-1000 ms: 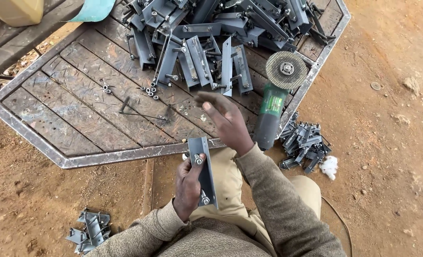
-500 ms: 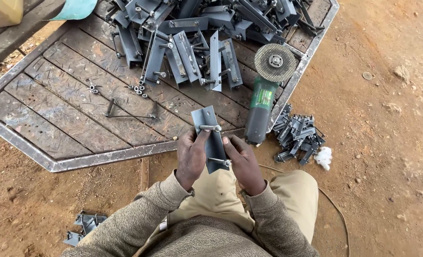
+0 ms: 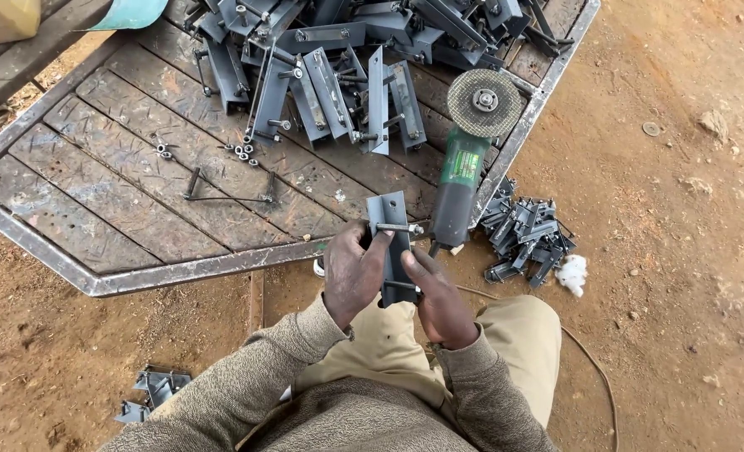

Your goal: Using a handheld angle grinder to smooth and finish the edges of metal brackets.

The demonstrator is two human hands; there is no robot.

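Holding a grey metal bracket (image 3: 391, 244) upright above the lap, left hand (image 3: 351, 274) and right hand (image 3: 437, 295) fingers clamped on it; its loose bolt (image 3: 399, 227) may drop, and the angle grinder (image 3: 464, 159) lies close.

Left hand (image 3: 354, 272), right hand (image 3: 441, 297) clasped together

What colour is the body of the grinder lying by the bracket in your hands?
Green, with a dark grey handle end; the grinder shows clearly in the head view.
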